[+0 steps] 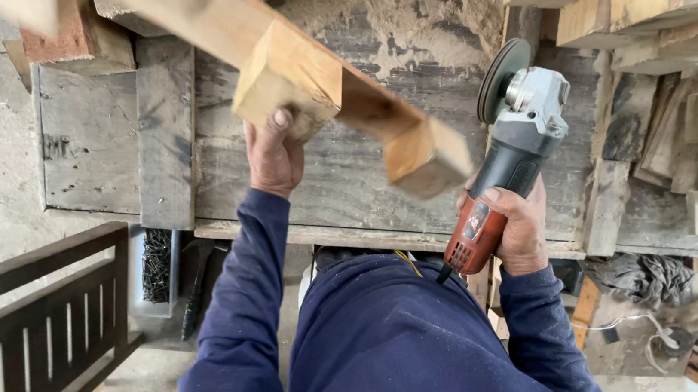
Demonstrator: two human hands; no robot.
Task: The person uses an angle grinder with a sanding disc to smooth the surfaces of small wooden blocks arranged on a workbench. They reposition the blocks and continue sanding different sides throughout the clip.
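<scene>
The left hand (274, 154) grips a wooden frame piece (301, 71) from below, fingers closed around 1 of its blocks, holding it tilted in the air above the workbench (101, 136). The piece is a long bar with 2 square blocks fixed to it, and it looks blurred. The right hand (518, 226) is wrapped tight around the red and grey body of an angle grinder (504, 154), whose dark disc (503, 78) points away from the person, just beside the lower end of the wooden piece. Sawdust (399, 18) covers the bench top. Cut wood blocks (677, 23) are stacked on the right. A dark slatted rail (34, 324) stands at lower left.
</scene>
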